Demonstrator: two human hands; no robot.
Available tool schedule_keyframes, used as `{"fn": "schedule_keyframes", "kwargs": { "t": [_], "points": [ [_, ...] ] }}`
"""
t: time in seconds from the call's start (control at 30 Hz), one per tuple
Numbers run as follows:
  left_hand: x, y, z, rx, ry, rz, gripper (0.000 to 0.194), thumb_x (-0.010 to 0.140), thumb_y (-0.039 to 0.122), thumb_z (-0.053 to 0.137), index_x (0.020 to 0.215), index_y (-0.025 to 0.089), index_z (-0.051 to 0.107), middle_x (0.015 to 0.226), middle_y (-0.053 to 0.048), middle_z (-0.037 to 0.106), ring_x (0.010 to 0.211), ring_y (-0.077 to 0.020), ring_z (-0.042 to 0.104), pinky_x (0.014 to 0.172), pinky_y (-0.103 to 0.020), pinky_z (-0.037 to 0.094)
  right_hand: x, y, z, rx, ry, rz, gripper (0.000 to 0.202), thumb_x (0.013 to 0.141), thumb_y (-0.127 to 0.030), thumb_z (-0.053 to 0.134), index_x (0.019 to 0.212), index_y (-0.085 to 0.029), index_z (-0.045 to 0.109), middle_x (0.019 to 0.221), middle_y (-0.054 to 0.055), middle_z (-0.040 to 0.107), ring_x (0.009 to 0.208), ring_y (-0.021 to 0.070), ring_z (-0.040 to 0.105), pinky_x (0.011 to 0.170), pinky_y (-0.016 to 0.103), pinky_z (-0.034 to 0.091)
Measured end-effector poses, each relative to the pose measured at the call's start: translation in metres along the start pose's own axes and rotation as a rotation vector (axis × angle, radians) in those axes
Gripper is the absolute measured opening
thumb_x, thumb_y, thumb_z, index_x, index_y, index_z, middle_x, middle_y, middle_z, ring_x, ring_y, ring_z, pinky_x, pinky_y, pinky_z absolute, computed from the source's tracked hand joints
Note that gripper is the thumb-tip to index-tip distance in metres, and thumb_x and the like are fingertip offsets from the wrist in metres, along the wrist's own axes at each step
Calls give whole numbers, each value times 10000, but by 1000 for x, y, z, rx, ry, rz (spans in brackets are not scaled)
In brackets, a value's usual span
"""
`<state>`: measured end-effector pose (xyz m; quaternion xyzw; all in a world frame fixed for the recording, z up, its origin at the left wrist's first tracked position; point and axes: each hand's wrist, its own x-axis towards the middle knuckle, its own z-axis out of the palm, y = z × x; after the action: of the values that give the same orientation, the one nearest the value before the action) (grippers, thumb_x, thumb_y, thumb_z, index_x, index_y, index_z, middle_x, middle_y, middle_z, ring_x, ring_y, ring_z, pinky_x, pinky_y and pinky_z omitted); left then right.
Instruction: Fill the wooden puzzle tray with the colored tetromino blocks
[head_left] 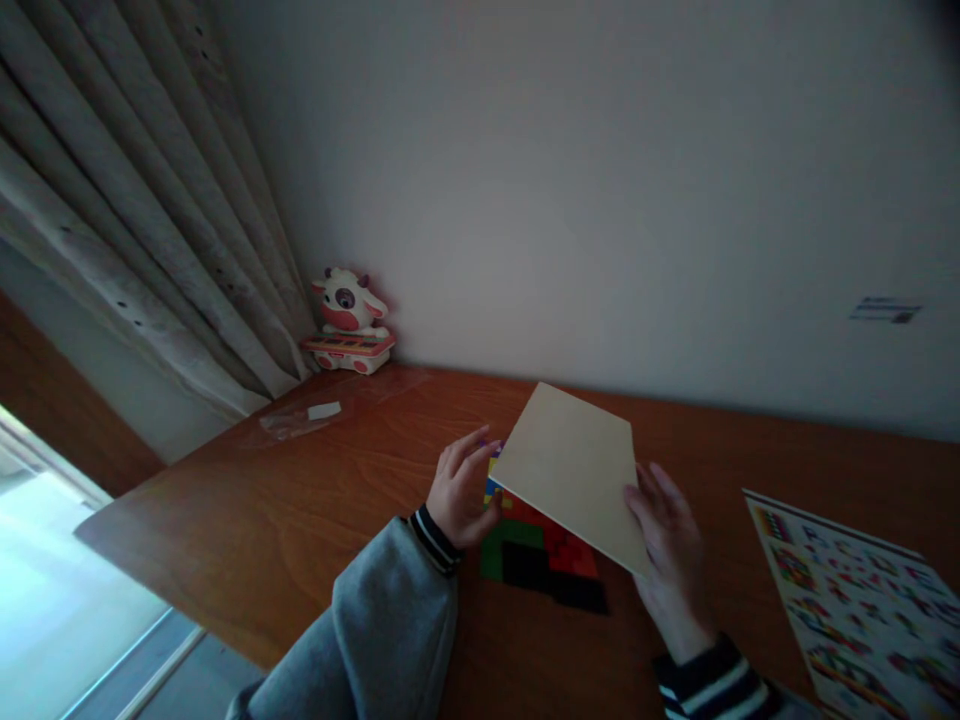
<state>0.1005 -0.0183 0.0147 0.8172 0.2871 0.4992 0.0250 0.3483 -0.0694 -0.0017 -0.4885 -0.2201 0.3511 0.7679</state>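
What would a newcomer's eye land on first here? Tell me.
Probably the pale, flat board, tilted in the middle, with the right hand gripping its right side and the left hand at its left corner. Beneath it, partly hidden, bright red, green and black shapes stand out on the brown table. Next might come the cow toy with a keyboard, by the curtain at the back left.

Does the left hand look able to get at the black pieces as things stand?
Probably yes: the left hand is close by, and the black pieces show uncovered past the near edge of the pale board.
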Motion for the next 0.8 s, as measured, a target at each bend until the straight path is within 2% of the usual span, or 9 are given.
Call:
{"fn": "schedule_keyframes", "kwargs": {
  "t": [0.13,0.27,0.33,0.43,0.5,0.57,0.67,0.73,0.8],
  "points": [
    [1,2,3,221,42,77,612,789,351,685,1344,195,480,1291,-148,608,1167,-298,568,982,-450,429,-6,3,4,-77,43,-146,629,661,-373,797,1232,-229,573,1388,93,556,1323,263,486,1099,456,405],
    [-1,1,0,275,105,95,461,814,372,679,1235,208,583,1164,-110,680,1066,-275,603,943,-412,437,-17,3,8,-147,11,-201,667,704,-413,765,1291,-217,516,1403,131,529,1202,280,584,996,456,492],
    [-3,0,-1,275,50,102,396,842,376,654,1212,237,623,1158,-93,693,1063,-274,604,950,-409,426,-25,-1,12,-157,-63,-193,707,748,-418,736,1365,-225,449,1392,144,543,1107,279,642,929,446,531],
    [-7,-3,-1,204,-124,86,400,901,346,579,1294,276,606,1265,-83,660,1131,-275,586,991,-407,400,-39,-10,17,-157,-164,-211,693,808,-403,694,1410,-225,399,1403,160,539,1117,284,644,925,430,534],
    [-8,-5,0,144,-225,72,417,939,334,500,1346,281,575,1328,-83,624,1173,-279,571,1001,-411,401,-47,-17,21,-140,-245,-261,666,834,-390,672,1420,-243,392,1480,152,463,1186,289,609,949,428,525],
    [-8,-6,2,105,-264,44,412,959,355,457,1341,276,587,1311,-89,636,1149,-278,588,981,-411,424,-52,-20,22,-123,-321,-301,657,853,-387,655,1437,-279,373,1559,120,356,1243,284,571,986,430,507],
    [-8,-5,7,10,-145,-126,340,965,406,480,1165,248,706,1122,-99,717,982,-249,658,897,-374,489,-49,-15,19,-134,-396,-238,689,883,-422,619,1479,-318,289,1572,98,334,1284,262,537,1038,440,468],
    [-7,-4,13,-122,12,-330,343,956,455,515,990,208,751,986,-91,735,884,-229,682,830,-341,530,-42,-6,14,-183,-404,-150,723,886,-455,613,1493,-306,250,1472,110,470,1283,250,535,1049,446,453],
    [-5,-5,18,-296,173,-552,397,935,512,542,915,172,746,944,-87,740,881,-231,695,812,-329,556,-33,6,9,-240,-372,-112,749,859,-494,639,1475,-265,280,1311,118,592,1237,255,566,1028,448,466]
  ]
}}
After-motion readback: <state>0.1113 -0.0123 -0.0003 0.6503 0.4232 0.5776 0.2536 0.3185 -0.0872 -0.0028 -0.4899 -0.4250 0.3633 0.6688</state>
